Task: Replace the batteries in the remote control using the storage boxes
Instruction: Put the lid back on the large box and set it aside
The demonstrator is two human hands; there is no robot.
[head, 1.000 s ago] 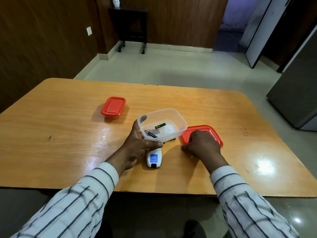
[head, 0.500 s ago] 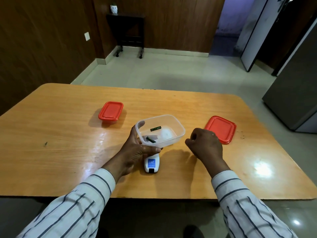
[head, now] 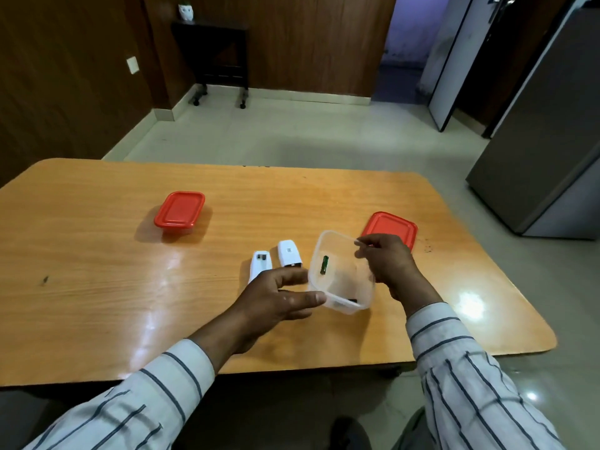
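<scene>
A clear plastic storage box (head: 347, 287) is held tilted above the table, its opening facing me. Inside lie a green battery (head: 324, 264) and a dark battery (head: 350, 300) near the lower wall. My left hand (head: 276, 300) grips the box's near-left rim with thumb and fingers. My right hand (head: 386, 264) pinches the far-right rim. The white remote control (head: 259, 264) lies on the table left of the box, battery bay open and facing up. Its white back cover (head: 289, 253) lies beside it.
The box's red lid (head: 394, 227) lies flat behind my right hand. A second small box with a red lid (head: 180, 211) stands closed at the left middle of the wooden table (head: 97, 287). A grey cabinet (head: 552, 141) stands off the table's right side.
The clear box has moved right and tipped up, uncovering the remote and its cover. My right hand came from the table to the box's rim.
</scene>
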